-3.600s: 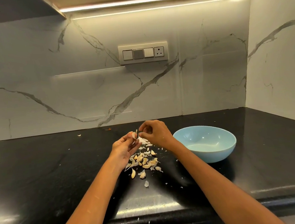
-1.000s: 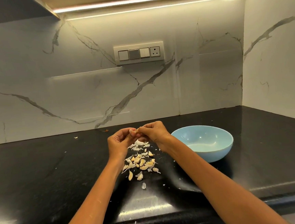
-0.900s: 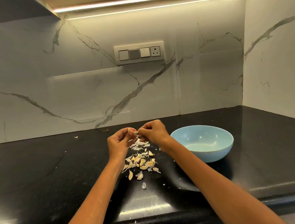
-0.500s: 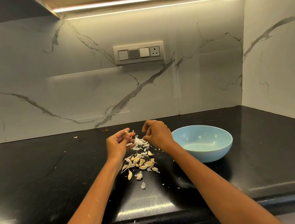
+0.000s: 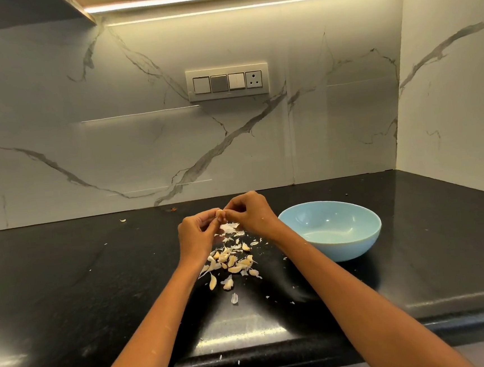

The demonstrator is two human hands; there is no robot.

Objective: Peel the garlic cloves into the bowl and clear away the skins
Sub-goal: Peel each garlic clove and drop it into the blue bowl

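Rejoined, both hands [image 5: 223, 223] pinch one garlic clove [image 5: 220, 213] above skins [image 5: 229, 228] on black counter [image 5: 68, 286]; marble backsplash [image 5: 115, 150] behind.

left hand [image 5: 194, 237]: fingers curled, pinching | right hand [image 5: 252, 214]: fingers curled, pinching

2 bare forearms enter from the bottom edge; no sleeve, watch, band or ring shows on either. Left hand [image 5: 195, 236]: bare, no glove, slim wrist, knuckles rounded toward the camera. Right hand [image 5: 253, 216]: bare, no glove, back of the hand smooth and unmarked. Small pale specks cling to both forearms, a few along the left near the elbow, 1 or 2 on the right near the wrist. Fingernails too small to make out. Upper arms lie out of frame.
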